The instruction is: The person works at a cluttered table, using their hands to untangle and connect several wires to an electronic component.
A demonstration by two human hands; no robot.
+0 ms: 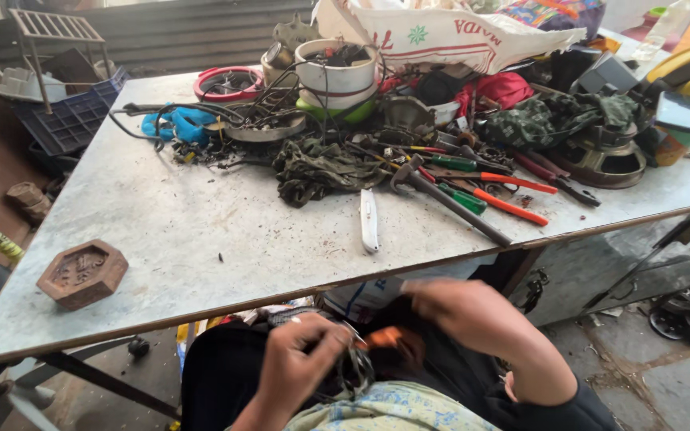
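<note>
My left hand [301,359] is below the table's front edge, over my lap, with fingers closed on a dark wiry metal part [353,371]. My right hand [453,307] is blurred beside it, curled toward a small orange-handled tool [385,338] between the two hands; whether it grips the tool I cannot tell. On the grey metal table [177,231], nearest my hands, lies a white utility knife [370,221] and a claw hammer [441,195].
Pliers with orange handles [513,206], green-handled screwdrivers [461,197], camouflage rags [317,168], a white bucket [337,76], a white sack [449,36] and metal parts crowd the table's far side. A brown hexagonal block [81,274] sits at the left front corner. A blue crate [69,116] stands on the floor at the left.
</note>
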